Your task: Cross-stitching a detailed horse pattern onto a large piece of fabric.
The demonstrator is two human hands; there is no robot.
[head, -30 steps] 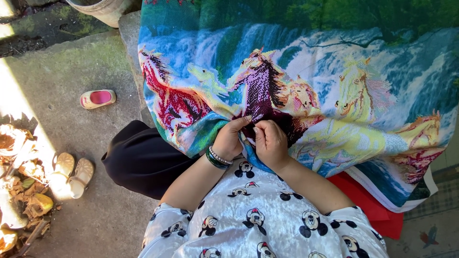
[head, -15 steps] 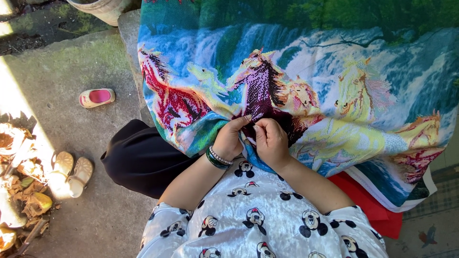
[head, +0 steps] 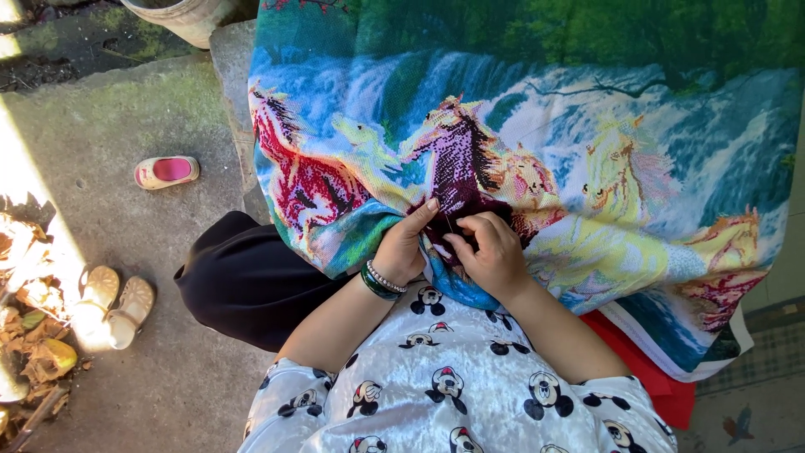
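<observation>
A large embroidered cloth (head: 537, 143) with coloured horses running before a waterfall lies spread over my lap and a stone ledge. My left hand (head: 405, 246), with dark and beaded bracelets at the wrist, pinches a fold of the cloth under the purple horse (head: 459, 164). My right hand (head: 490, 252) is closed right beside it, fingertips pressed together on the same dark patch, apparently around a thin needle that I can barely make out. Both hands touch the cloth and almost touch each other.
A small pink child's shoe (head: 166, 171) lies on the concrete floor at left. A pair of beige sandals (head: 113, 304) sits by dry leaves (head: 33, 352) in bright sun. A pot base (head: 189, 15) stands top left. Red fabric (head: 662, 390) shows under the cloth.
</observation>
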